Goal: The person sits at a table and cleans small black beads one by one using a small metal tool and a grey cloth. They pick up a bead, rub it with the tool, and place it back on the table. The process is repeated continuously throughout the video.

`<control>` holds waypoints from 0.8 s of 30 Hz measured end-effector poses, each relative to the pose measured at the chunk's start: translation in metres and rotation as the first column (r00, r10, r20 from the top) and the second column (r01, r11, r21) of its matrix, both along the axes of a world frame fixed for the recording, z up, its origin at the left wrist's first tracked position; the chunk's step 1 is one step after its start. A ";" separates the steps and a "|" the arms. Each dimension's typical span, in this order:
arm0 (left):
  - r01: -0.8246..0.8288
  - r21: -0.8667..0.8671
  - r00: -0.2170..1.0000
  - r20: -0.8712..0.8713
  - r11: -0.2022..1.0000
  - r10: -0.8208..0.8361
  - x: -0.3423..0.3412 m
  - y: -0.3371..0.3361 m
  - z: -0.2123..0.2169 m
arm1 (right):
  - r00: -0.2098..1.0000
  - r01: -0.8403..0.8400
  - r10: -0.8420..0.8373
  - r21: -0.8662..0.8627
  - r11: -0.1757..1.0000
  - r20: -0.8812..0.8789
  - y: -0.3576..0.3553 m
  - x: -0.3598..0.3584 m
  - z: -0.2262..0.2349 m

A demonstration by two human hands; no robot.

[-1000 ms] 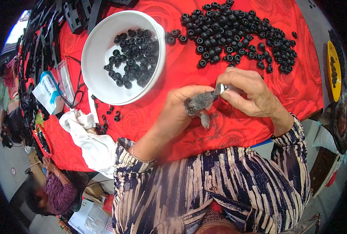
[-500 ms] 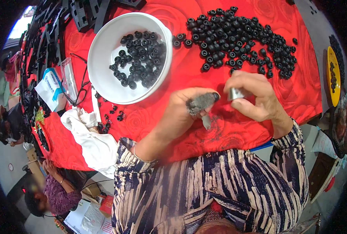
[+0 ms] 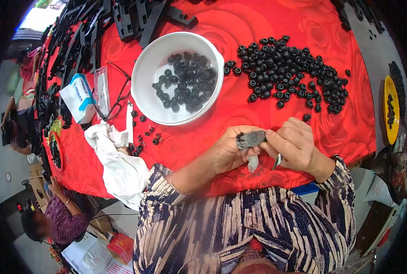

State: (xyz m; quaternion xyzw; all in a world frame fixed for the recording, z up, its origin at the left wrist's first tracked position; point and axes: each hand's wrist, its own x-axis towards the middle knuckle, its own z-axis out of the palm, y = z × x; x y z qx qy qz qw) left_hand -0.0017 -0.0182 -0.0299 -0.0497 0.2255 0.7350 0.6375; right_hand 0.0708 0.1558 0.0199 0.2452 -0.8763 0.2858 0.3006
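My left hand is closed in front of me, its thumb in a grey, frayed cover smudged black. Another fingertip wears a pale cover. At the thumb's tip a small black part is pinched, now mostly hidden by my other fingers. My right hand is closed on a small silver metal blade that points down, and its thumb and fingertips meet the left thumb's tip. Beyond both hands lies a heap of round black plastic parts. To the left, a white bowl contains several of the same.
A white cloth, small springs and loose parts, eyeglasses and a blue-white packet lie on the red tablecloth. Long black pieces cover the far left. A yellow plate stands right. Another person sits at left.
My right hand has come down and left, closing against the left hand's tip; the blade has turned downward. The view has shifted, so the bowl and heap sit lower and farther right.
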 end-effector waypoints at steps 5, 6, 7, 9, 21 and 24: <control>-0.165 0.018 0.760 -0.635 0.986 0.139 0.003 -0.001 0.018 | 1.000 0.027 -0.026 -0.113 0.993 0.004 0.014 -0.005 0.007; -0.220 0.022 0.605 -0.781 0.975 0.154 -0.002 -0.002 0.033 | 0.989 0.140 -0.136 -0.077 0.987 0.056 0.021 -0.008 0.007; -0.273 0.040 0.423 -0.893 0.961 0.157 -0.006 -0.003 0.046 | 0.967 0.237 -0.227 -0.075 0.969 0.120 0.026 -0.010 0.003; -0.401 0.257 -0.165 -0.964 0.879 0.207 -0.020 -0.004 0.061 | 0.920 0.356 -0.354 0.023 0.934 0.170 0.035 -0.012 -0.004; -0.770 0.118 -0.467 -0.774 0.627 -0.428 -0.083 -0.042 0.075 | 0.837 0.457 -0.531 0.367 0.810 0.132 0.023 -0.014 -0.014; -0.749 0.201 -0.548 -0.724 0.632 -0.419 -0.081 -0.034 0.075 | 0.816 0.467 -0.556 0.382 0.797 0.161 0.026 -0.013 -0.015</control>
